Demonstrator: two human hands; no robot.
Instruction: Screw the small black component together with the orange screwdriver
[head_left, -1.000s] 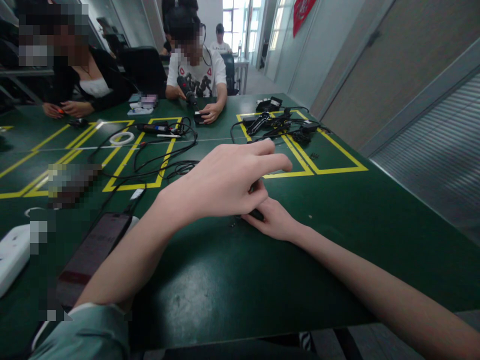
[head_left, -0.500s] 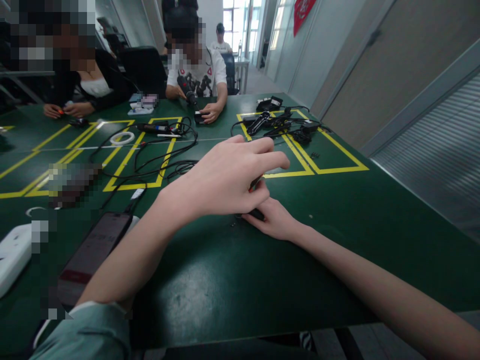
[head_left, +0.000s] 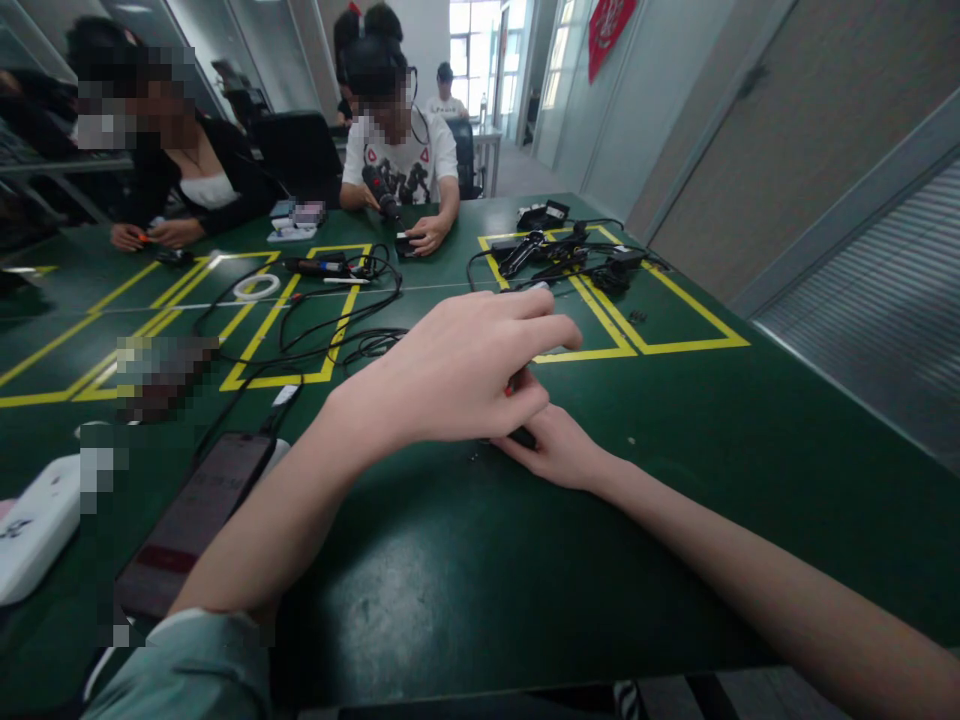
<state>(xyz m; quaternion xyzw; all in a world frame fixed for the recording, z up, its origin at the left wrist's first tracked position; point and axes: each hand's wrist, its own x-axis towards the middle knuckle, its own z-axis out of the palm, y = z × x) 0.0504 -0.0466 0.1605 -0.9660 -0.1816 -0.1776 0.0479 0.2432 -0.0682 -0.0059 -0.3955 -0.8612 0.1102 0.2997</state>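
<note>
Black object: dark, smooth-looking, low over the green table. Near edge shows as a short strip; the rest is covered by the hands, so full shape can't be made out. Right hand holds it, thumb along the near side. Left hand arches over the top, hiding the far part.

Second patch, dark with a spot of red, shows in the gap between the left hand's curled fingers, just above the black object. Whether separate or joined: can't tell.
</note>
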